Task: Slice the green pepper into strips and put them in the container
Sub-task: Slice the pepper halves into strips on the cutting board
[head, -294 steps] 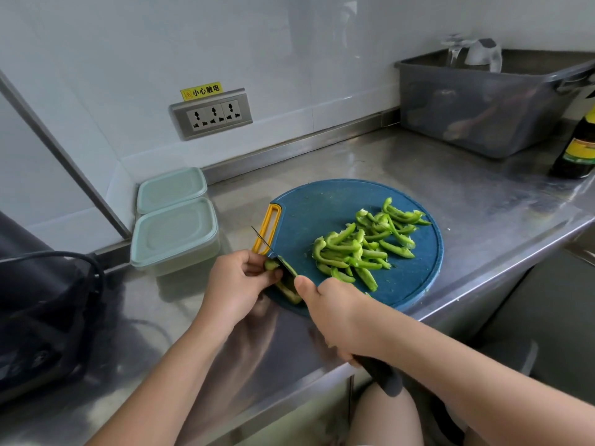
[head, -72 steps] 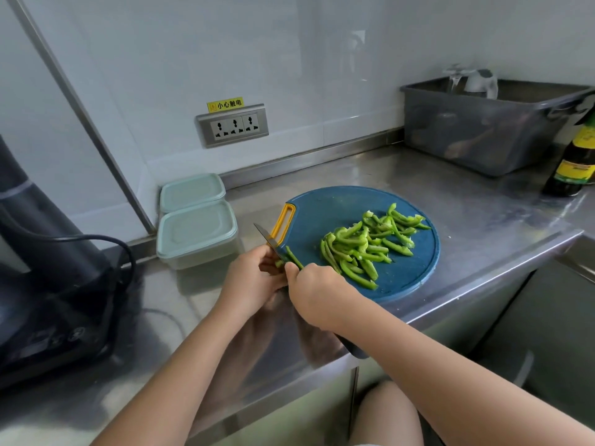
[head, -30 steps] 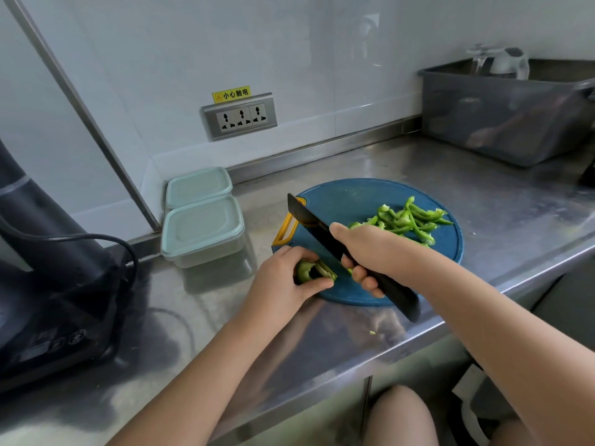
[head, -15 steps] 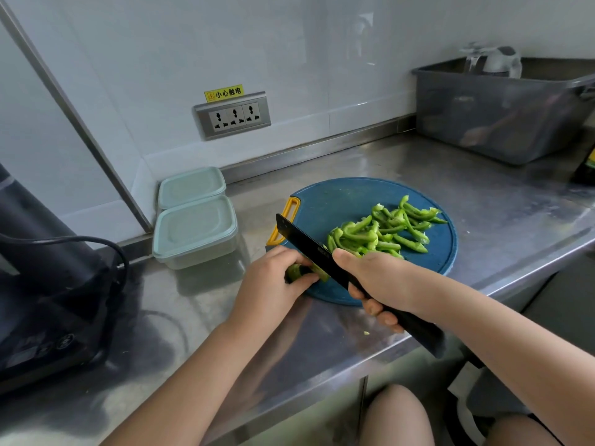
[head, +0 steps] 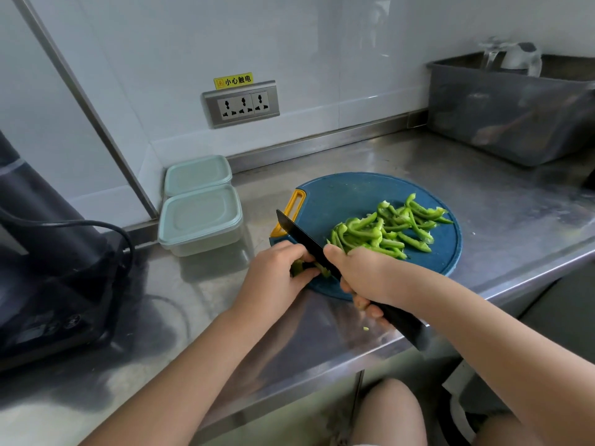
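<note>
Nearby, lidded containers (head: 200,220) beside board (head: 347,194); left hand (head: 277,280) pinches pepper (head: 297,268), right hand (head: 362,275) grips knife (head: 299,235).

White tiled wall (head: 322,43), wall socket (head: 241,104), steel counter (head: 502,217), grey tub (head: 515,123)

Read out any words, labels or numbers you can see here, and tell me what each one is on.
"小心触电": on the yellow sticker, stuck to the wall just above the socket panel.
Small marks on the control face of the black appliance at the left: too blurred to read.
No other text shows.
</note>
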Tool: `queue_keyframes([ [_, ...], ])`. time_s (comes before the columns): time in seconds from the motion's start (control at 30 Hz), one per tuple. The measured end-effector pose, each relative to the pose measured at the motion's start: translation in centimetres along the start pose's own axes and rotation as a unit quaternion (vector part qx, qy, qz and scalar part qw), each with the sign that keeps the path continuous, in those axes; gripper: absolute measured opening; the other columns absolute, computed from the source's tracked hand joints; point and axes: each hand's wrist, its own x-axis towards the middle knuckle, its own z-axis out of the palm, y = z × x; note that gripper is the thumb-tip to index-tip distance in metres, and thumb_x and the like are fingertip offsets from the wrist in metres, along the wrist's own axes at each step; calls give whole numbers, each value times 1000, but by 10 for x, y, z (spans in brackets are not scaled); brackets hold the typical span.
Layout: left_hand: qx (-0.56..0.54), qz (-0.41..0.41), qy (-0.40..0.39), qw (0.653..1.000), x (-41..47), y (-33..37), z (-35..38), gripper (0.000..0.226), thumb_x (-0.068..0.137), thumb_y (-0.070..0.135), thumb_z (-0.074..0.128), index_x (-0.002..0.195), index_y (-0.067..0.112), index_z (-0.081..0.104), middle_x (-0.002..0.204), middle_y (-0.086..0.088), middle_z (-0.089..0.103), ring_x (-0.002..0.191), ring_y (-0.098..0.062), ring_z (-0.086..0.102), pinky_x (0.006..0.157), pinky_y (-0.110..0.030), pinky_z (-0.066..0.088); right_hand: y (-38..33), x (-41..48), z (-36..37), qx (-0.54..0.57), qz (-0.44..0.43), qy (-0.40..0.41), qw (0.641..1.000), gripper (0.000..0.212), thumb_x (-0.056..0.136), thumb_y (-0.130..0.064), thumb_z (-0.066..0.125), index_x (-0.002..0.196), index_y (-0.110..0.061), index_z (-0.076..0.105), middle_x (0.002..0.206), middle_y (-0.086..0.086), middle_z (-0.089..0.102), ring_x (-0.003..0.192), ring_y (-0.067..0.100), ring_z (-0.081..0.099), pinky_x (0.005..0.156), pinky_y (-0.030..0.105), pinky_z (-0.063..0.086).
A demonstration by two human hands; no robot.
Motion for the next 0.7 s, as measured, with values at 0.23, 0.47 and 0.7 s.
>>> queue_keyframes([
  [0.23,38,36,-7,999,-1,0,-2,13,76,18,77,83,11,68,79,1,62,73,-16,58,62,-14,33,3,14,16,14,-93,88,992,49,100,-45,20,64,-15,35,59,7,44,47,18,42,52,23,38],
  [0.47,53,44,-4,998,-1,0,-1,13,77,21,76,81,13,67,82,1,63,77,-17,60,63,-18,34,-2,3,5,29,5,37,999,61,93,-60,27,72,-5,42,57,11,41,49,23,38,55,30,31],
  [0.7,24,34,-1,999,0,-2,1,14,76,19,77,82,11,69,86,1,63,79,-15,59,68,-22,43,22,7,-16,44,-31,31,998,56,89,-66,32,74,-13,42,51,2,40,37,17,34,46,24,29],
])
